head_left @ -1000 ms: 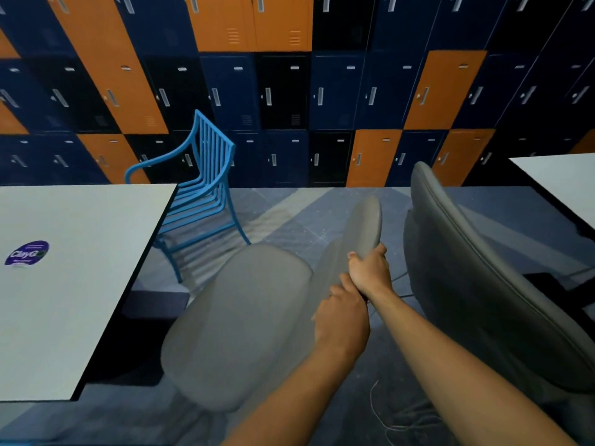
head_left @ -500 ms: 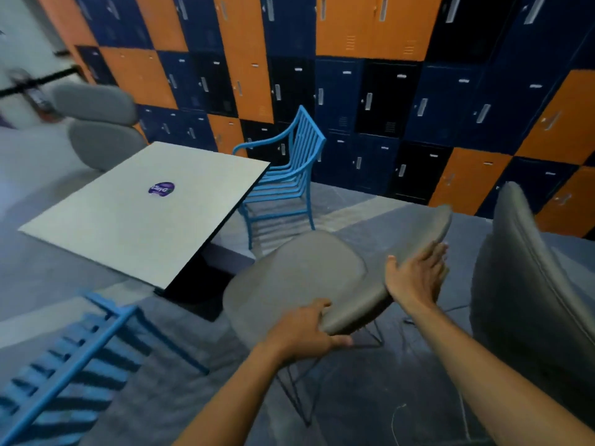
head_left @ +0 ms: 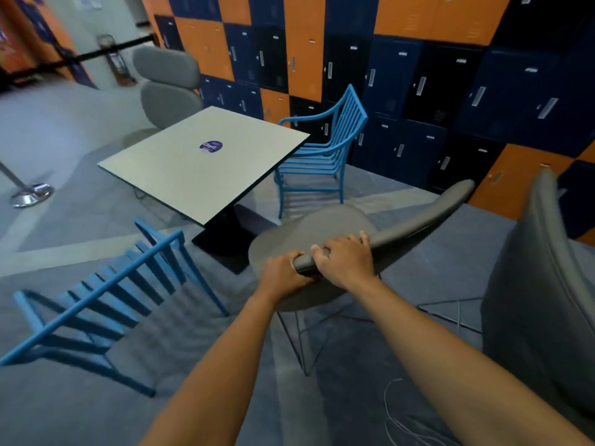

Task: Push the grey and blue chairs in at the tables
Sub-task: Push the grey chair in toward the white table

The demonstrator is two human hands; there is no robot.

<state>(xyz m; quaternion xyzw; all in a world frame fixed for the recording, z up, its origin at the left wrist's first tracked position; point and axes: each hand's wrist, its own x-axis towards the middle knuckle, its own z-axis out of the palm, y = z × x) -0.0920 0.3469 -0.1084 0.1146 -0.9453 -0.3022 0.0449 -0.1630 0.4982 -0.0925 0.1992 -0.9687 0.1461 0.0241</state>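
Hands clamped on grey chair back

Fingers of the left hand [head_left: 285,274] and right hand [head_left: 346,262] wrap the grey chair [head_left: 322,233] backrest's near end, side by side; its wire legs are partly hidden. Beyond them stands the table [head_left: 180,169] with 2 blue chairs [head_left: 322,149], the nearer one cut off left. Carpet underfoot, lockers [head_left: 418,75] behind.
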